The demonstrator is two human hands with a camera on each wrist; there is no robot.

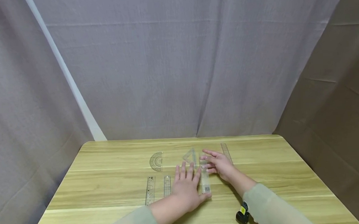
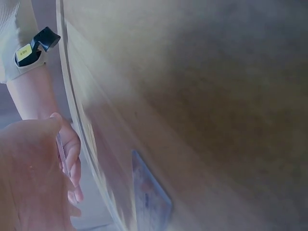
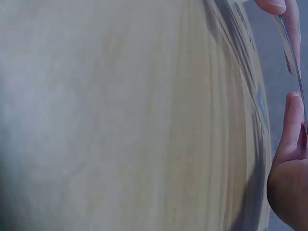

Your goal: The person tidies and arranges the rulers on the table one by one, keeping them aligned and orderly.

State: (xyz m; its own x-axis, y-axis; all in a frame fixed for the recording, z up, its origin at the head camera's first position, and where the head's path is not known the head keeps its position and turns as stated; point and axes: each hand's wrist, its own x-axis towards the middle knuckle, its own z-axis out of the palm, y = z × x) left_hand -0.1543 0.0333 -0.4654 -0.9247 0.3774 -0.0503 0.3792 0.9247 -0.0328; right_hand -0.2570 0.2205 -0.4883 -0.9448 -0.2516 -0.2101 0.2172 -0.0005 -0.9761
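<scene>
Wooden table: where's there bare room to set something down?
There's a bare patch of table between its left edge and the protractor, and another between the far-right ruler and the right edge. The middle is crowded: left hand, right hand, the ruler between them, the set square and two other rulers.

This looks like a booth hung with cloth: grey curtains (image 1: 165, 65) drop behind and on both sides of a wood-grain table (image 1: 277, 174), a pale strip (image 1: 68, 74) showing at one gap. A protractor (image 1: 153, 161), set square (image 1: 194, 157) and clear ruler (image 1: 205, 181) suggest a study desk; home or office cannot be told.
</scene>
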